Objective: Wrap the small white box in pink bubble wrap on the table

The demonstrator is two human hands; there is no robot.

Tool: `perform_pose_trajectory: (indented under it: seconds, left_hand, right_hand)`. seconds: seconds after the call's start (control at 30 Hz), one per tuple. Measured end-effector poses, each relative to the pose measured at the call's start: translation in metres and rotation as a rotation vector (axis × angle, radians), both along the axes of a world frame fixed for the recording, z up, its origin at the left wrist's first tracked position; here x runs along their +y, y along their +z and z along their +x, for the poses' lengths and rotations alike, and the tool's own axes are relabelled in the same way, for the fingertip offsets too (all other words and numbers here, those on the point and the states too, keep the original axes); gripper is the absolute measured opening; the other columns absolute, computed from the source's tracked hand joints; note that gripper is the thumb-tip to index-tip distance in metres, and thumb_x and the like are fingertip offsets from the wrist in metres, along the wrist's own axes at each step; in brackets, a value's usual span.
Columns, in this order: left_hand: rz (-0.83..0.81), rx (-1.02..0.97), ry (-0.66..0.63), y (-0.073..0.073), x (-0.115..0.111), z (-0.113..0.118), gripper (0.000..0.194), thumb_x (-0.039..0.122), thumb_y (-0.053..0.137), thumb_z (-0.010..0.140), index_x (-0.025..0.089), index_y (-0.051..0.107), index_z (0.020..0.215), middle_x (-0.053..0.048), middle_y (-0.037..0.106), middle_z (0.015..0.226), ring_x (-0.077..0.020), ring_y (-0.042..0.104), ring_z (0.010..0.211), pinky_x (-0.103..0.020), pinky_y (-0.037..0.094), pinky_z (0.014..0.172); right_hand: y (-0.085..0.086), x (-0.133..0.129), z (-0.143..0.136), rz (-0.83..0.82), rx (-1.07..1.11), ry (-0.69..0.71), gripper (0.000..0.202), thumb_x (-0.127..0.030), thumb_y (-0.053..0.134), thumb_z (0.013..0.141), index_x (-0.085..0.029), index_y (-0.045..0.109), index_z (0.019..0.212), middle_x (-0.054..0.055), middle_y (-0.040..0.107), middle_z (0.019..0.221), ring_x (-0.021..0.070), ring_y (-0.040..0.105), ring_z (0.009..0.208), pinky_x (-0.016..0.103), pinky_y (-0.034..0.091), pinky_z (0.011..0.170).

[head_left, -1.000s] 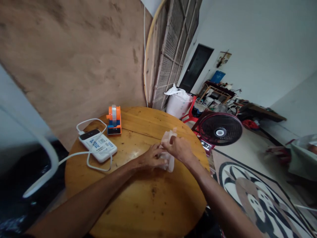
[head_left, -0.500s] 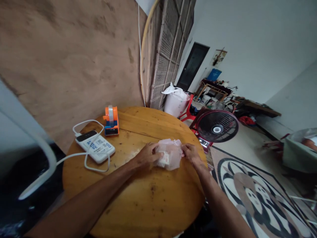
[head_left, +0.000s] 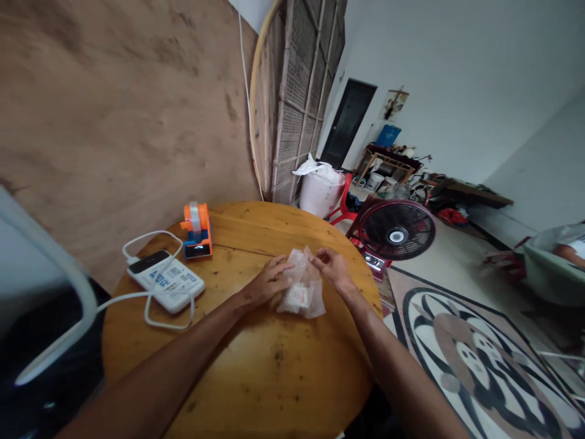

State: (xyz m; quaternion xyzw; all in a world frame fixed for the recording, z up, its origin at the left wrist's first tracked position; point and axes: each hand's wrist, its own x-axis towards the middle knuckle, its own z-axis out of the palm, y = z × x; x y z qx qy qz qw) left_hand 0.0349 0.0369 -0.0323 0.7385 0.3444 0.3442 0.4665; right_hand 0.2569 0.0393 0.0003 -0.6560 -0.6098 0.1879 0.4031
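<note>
Translucent plastic bag (head_left: pixel 316 302), one: we are seeing it lying on the round wooden table (head_left: pixel 274 396), between our hands, a whitish packet (head_left: pixel 298 298) showing through. Left hand (head_left: pixel 265 285): we are resting its half-spread fingers at the bag's left edge; whether they are gripping, we cannot tell. Right hand (head_left: pixel 334 268): we are pinching the bag's upper right edge, fingers curled. Farther left: tape dispenser (head_left: pixel 198 231), orange and blue; white power bank (head_left: pixel 176 285), cabled.

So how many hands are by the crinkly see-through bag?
2. The left hand is at the left side of the plastic bag; the right hand is at its upper right. No other hands seem hidden there.
</note>
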Motion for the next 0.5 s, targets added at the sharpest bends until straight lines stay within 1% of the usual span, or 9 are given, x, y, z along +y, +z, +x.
perform_pose_trajectory:
  seconds: [0.07,0.13,0.17,0.27,0.33,0.43,0.5]
  left_hand:
    - [-0.015,0.019,-0.004,-0.001,0.003,-0.001,0.053,0.045,0.055,0.082,0.017,0.058,0.127,-0.012,0.033,0.149,-0.0285,0.025,0.141,-0.044,0.023,0.115]
    - [-0.025,0.006,-0.006,-0.003,0.004,0.000,0.051,0.043,0.053,0.084,0.016,0.058,0.127,-0.013,0.034,0.149,-0.0282,0.027,0.140,-0.044,0.020,0.116]
    - [-0.032,-0.017,-0.004,-0.003,0.004,0.000,0.051,0.042,0.053,0.084,0.016,0.057,0.127,-0.013,0.036,0.147,-0.0279,0.030,0.139,-0.044,0.021,0.116]
    - [-0.090,-0.116,-0.002,-0.002,0.002,0.003,0.057,0.039,0.055,0.083,0.015,0.050,0.134,-0.013,0.048,0.138,-0.0266,0.043,0.129,-0.044,0.033,0.109]
    - [-0.112,-0.177,-0.002,-0.001,0.001,0.004,0.059,0.036,0.057,0.081,0.015,0.048,0.135,-0.012,0.052,0.135,-0.0257,0.047,0.124,-0.042,0.037,0.106]
    - [-0.128,-0.273,0.012,0.002,0.002,0.003,0.050,0.031,0.059,0.077,0.017,0.057,0.126,-0.009,0.052,0.136,-0.0260,0.047,0.124,-0.040,0.035,0.106]
    - [-0.200,-0.364,0.044,0.002,0.004,0.002,0.049,0.031,0.061,0.075,0.015,0.060,0.122,-0.010,0.056,0.131,-0.0267,0.050,0.120,-0.040,0.037,0.104]
  right_hand:
    - [0.000,0.007,-0.006,0.016,-0.015,0.011,0.021,-0.041,0.064,0.068,-0.020,0.064,0.068,-0.001,0.059,0.060,0.0152,0.052,0.059,0.026,0.038,0.059]
    - [0.001,0.009,-0.010,0.027,0.024,0.036,0.021,-0.039,0.059,0.071,-0.020,0.061,0.063,-0.001,0.056,0.057,0.0150,0.050,0.057,0.027,0.038,0.058]
    - [0.002,0.008,-0.012,0.034,0.049,0.047,0.022,-0.040,0.056,0.072,-0.020,0.060,0.063,-0.001,0.056,0.058,0.0151,0.050,0.057,0.027,0.039,0.059]
    - [0.006,-0.001,-0.016,0.056,0.148,0.090,0.026,-0.045,0.052,0.075,-0.021,0.056,0.067,-0.001,0.058,0.064,0.0147,0.052,0.061,0.026,0.042,0.063]
    - [0.010,-0.010,-0.019,0.070,0.290,0.139,0.025,-0.045,0.056,0.075,-0.021,0.055,0.066,-0.002,0.056,0.064,0.0138,0.050,0.061,0.026,0.041,0.063]
    - [0.015,-0.021,-0.025,0.064,0.505,0.206,0.023,-0.042,0.064,0.071,-0.020,0.057,0.064,-0.004,0.054,0.062,0.0125,0.046,0.059,0.025,0.038,0.061]
    - [0.015,-0.024,-0.027,0.064,0.609,0.185,0.024,-0.040,0.070,0.067,-0.019,0.058,0.062,-0.004,0.054,0.061,0.0121,0.045,0.059,0.025,0.037,0.062]
